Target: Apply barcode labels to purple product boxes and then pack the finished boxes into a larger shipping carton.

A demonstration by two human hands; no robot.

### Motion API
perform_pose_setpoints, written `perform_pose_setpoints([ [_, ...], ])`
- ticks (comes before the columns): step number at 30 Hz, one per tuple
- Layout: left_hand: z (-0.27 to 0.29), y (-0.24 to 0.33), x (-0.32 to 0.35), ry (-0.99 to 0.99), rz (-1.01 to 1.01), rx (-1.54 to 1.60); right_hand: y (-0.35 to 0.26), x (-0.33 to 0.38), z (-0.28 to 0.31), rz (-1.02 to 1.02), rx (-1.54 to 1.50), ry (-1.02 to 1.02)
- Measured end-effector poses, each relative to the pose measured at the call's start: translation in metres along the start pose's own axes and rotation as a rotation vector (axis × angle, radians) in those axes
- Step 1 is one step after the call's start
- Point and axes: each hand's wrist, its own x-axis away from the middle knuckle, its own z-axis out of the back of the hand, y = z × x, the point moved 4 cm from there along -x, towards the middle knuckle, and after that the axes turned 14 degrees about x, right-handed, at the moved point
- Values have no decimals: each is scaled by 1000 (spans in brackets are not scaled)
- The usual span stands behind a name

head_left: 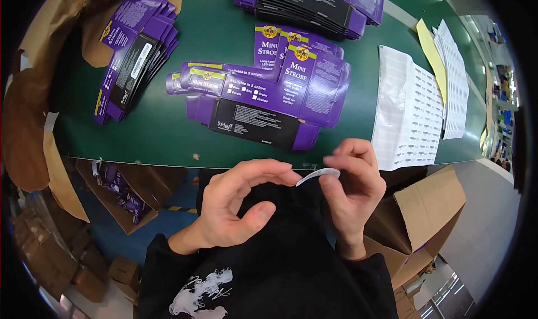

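Both hands hover over my lap, just short of the green table's (168,134) front edge. My right hand (356,187) pinches a small white sticker (318,175) between thumb and fingers. My left hand (238,204) is beside it with curled fingers, its fingertips touching the sticker's left end. A few flat purple and black cartons (269,95) lie overlapped on the table straight ahead of the hands.
A stack of flat purple cartons (134,50) lies at the left and another (314,2) at the far edge. White label sheets (406,114) and yellow paper (431,52) lie at the right. Brown paper (28,111) hangs left. Open cardboard boxes (423,218) stand on the floor.
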Motion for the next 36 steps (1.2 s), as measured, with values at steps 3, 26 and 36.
perform_pose_setpoints([
  [3,4,4,-3,-36,3,-116,2,2,-1,-11,-84,-89],
  [26,56,36,-52,118,-313,-1377,7,-25,0,-438,-507,-535],
  [36,55,42,-34,-81,-551,-1196,-1,-42,-14,-486,-439,-612],
])
